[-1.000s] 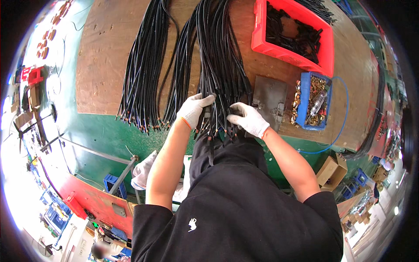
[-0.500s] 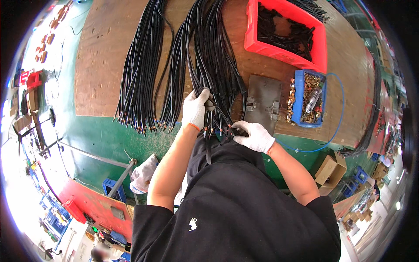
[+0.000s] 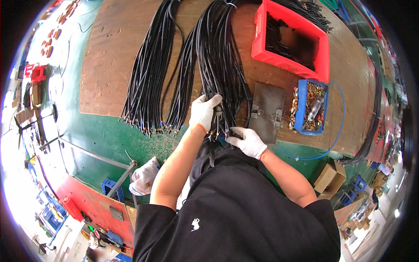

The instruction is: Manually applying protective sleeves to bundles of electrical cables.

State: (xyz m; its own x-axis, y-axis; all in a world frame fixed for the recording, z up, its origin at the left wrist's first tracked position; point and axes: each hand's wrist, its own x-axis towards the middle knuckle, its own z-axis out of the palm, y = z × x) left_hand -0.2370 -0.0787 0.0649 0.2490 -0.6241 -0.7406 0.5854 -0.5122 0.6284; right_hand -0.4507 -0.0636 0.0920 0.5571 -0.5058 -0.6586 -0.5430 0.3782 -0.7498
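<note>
A thick bundle of black cables (image 3: 214,52) hangs over the near table edge toward me, with bare copper-coloured tips at its lower end. My left hand (image 3: 204,111), in a white glove with an orange cuff edge, is closed around several of these cables just above their ends. Close by on the right, my gloved right hand (image 3: 248,142) has thumb and fingers pinched at a cable end; its fingertips partly hide what they hold. A second bundle of black cables (image 3: 150,65) lies to the left, its stripped ends past the table edge.
On the wooden table (image 3: 104,56), a red bin (image 3: 286,65) holds short black parts. Nearer me stand a blue tray (image 3: 310,131) of small brass-coloured fittings with a clear-handled tool (image 3: 315,109), and a dark metal plate (image 3: 267,102). A blue hose (image 3: 342,118) curves around the tray.
My right hand has moved slightly left and up, closer to my left hand. The left hand keeps its hold on the cables. The whole view has shifted a little.
</note>
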